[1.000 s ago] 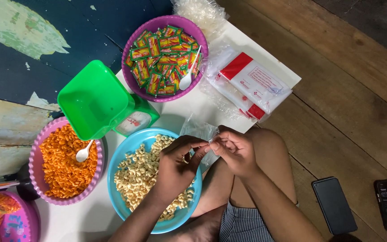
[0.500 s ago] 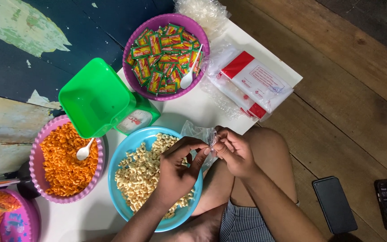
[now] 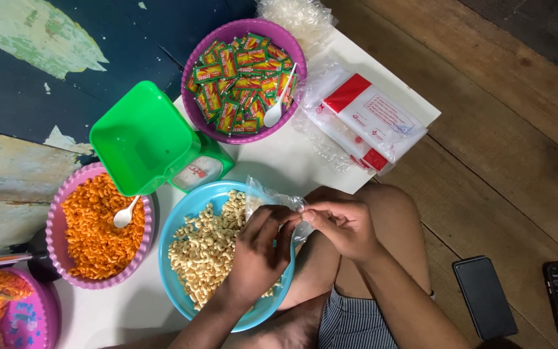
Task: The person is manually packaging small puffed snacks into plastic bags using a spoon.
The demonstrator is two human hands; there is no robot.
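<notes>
Both hands, left and right, pinch the mouth of a clear bag, held over the blue bowl at the worktop's near edge, catching spills.

Bright even daylight, soft shadows under bowls, slight glare on plastic, sharp focus, no blur

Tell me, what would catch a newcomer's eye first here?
Probably the purple bowl at the top, heaped with small green and red sachets. Next, the pink bowl of orange snacks at left, and both hands, left hand and right hand, pinching a clear plastic bag above the blue bowl.
</notes>
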